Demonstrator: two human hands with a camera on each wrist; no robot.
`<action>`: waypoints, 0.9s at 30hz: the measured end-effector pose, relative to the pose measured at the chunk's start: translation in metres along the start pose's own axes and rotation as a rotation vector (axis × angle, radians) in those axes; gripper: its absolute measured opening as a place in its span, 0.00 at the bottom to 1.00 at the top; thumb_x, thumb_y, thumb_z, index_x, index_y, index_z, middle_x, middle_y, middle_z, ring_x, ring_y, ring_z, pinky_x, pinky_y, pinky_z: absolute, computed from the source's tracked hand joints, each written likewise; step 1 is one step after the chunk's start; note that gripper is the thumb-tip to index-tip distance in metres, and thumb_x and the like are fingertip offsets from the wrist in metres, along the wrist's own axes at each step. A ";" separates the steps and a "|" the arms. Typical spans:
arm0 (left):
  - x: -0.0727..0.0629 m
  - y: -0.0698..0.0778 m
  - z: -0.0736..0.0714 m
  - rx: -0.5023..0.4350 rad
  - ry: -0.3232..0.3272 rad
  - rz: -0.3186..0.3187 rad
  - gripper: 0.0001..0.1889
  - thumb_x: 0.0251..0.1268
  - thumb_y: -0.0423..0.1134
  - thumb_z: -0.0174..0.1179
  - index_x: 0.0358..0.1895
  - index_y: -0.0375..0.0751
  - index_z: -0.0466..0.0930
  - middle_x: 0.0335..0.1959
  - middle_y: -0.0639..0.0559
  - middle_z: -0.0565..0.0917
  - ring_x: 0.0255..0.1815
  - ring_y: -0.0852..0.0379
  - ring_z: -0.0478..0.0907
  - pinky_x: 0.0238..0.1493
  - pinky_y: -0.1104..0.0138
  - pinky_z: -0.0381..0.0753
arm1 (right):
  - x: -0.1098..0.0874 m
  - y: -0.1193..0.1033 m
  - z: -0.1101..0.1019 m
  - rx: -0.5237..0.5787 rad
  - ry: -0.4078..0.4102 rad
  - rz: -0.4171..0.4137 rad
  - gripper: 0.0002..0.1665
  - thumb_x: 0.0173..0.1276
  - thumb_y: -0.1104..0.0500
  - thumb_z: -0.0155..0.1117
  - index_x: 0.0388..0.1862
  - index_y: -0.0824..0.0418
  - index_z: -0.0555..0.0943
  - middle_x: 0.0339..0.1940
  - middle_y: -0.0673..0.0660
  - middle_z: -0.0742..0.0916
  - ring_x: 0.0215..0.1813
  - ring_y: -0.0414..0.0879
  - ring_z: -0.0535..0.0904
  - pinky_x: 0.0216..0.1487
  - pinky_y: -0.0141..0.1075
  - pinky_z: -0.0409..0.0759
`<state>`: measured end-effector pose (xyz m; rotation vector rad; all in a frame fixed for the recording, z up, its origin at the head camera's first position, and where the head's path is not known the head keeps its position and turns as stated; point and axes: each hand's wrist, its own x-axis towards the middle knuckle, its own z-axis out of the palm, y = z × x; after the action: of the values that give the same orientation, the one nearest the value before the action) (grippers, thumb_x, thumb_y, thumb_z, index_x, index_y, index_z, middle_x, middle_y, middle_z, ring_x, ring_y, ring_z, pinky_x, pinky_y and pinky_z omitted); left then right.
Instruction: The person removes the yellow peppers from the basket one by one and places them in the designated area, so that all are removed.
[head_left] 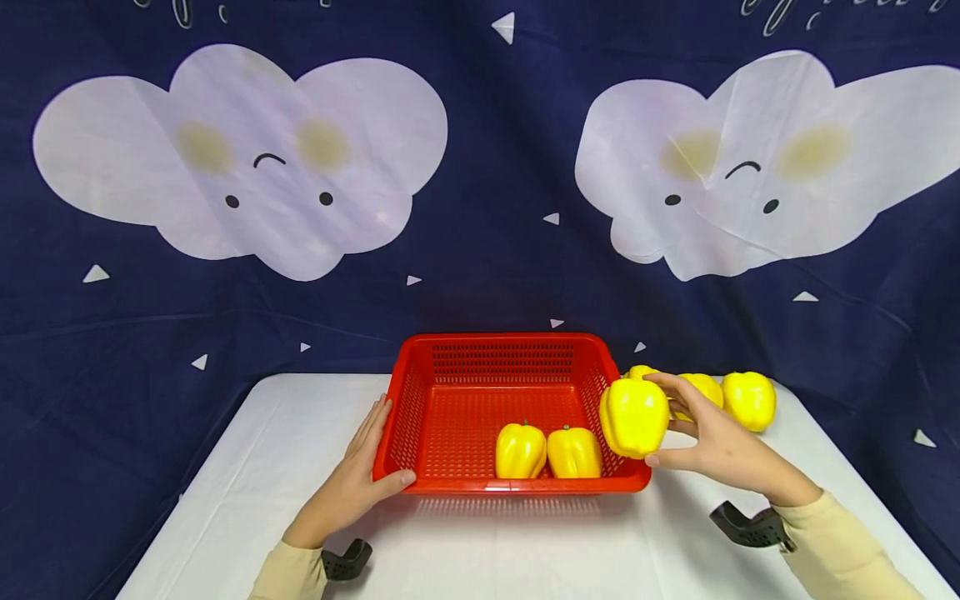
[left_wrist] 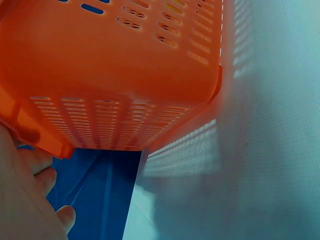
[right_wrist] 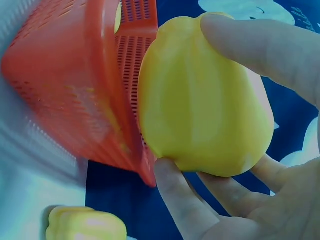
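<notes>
A red slotted plastic basket [head_left: 457, 485] stands on the white table, with two yellow bell peppers [head_left: 521, 452] near its front wall. My left hand [head_left: 352, 483] rests against the basket's left side, fingers straight along it and thumb on the front rim. In the left wrist view those fingers [left_wrist: 46, 180] show beside the basket's rim. My right hand [head_left: 723, 446] grips another yellow bell pepper [head_left: 636, 417] at the basket's right rim. Seen from the right wrist, thumb and fingers span this pepper [right_wrist: 205, 100] from opposite sides, and it overlaps the basket edge.
On the table right of the basket sit more yellow bell peppers [head_left: 750, 402], partly behind my right hand. A dark blue cloth [head_left: 510, 275] with white clouds hangs right behind the table's back edge. Black wrist cameras [head_left: 750, 527] are strapped at both sleeves.
</notes>
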<state>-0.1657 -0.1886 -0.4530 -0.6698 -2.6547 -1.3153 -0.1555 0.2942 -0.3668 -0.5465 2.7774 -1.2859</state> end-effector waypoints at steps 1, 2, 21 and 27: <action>0.000 0.000 0.000 0.000 0.001 0.002 0.55 0.61 0.48 0.69 0.82 0.41 0.40 0.83 0.48 0.40 0.82 0.40 0.38 0.68 0.28 0.47 | -0.001 0.001 -0.001 -0.003 0.004 0.000 0.59 0.53 0.54 0.82 0.77 0.58 0.57 0.70 0.61 0.69 0.65 0.62 0.74 0.57 0.27 0.77; 0.000 0.000 0.000 0.000 0.001 0.003 0.55 0.61 0.48 0.69 0.82 0.41 0.40 0.83 0.48 0.40 0.82 0.40 0.38 0.69 0.28 0.47 | -0.002 0.003 -0.002 -0.002 0.008 0.005 0.58 0.53 0.54 0.82 0.77 0.58 0.57 0.70 0.60 0.69 0.64 0.62 0.75 0.56 0.27 0.77; 0.001 0.000 0.000 0.000 -0.004 -0.006 0.55 0.62 0.49 0.69 0.83 0.43 0.39 0.83 0.50 0.38 0.82 0.40 0.38 0.68 0.28 0.47 | -0.018 0.030 -0.018 0.006 0.048 -0.047 0.57 0.53 0.59 0.83 0.76 0.58 0.59 0.69 0.58 0.69 0.58 0.30 0.75 0.52 0.26 0.79; 0.000 0.000 0.000 0.002 -0.004 -0.002 0.55 0.62 0.49 0.69 0.83 0.43 0.39 0.83 0.50 0.39 0.82 0.41 0.38 0.68 0.28 0.47 | -0.020 0.038 -0.021 0.026 0.050 -0.065 0.57 0.53 0.60 0.82 0.77 0.58 0.59 0.69 0.55 0.69 0.58 0.27 0.73 0.52 0.26 0.80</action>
<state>-0.1659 -0.1886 -0.4528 -0.6711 -2.6600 -1.3136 -0.1517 0.3386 -0.3839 -0.6167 2.8004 -1.3653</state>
